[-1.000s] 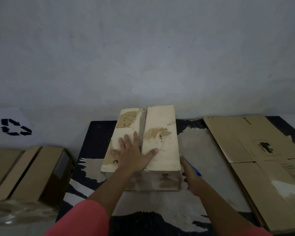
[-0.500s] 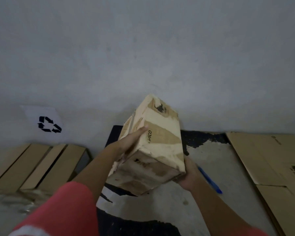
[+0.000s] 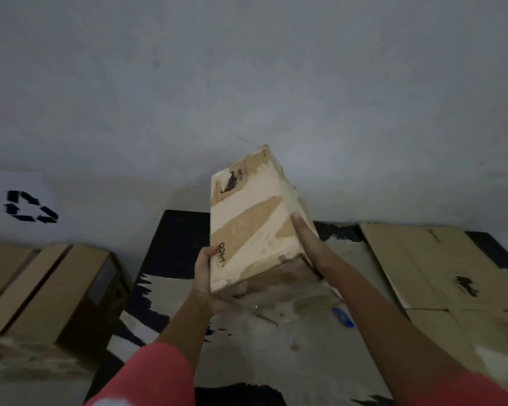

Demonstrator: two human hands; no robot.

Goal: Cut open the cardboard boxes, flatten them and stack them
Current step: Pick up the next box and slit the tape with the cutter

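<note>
Above the table (image 3: 305, 361), left grip (image 3: 206, 276) clasps box (image 3: 252, 230), right grip (image 3: 308, 244) presses flat.

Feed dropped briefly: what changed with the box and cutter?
The box went from lying flat on the table to lifted, tipped on end. The left hand, which pressed its top, now grips its lower left edge. The right hand let go of the blue cutter, now on the table, and presses the box's right side. Flattened cardboard unchanged.

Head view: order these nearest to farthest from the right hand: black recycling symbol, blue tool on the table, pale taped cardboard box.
1. Pale taped cardboard box: against the right hand.
2. Blue tool: on table, lower right.
3. Black recycling symbol: far-left wall.
</note>
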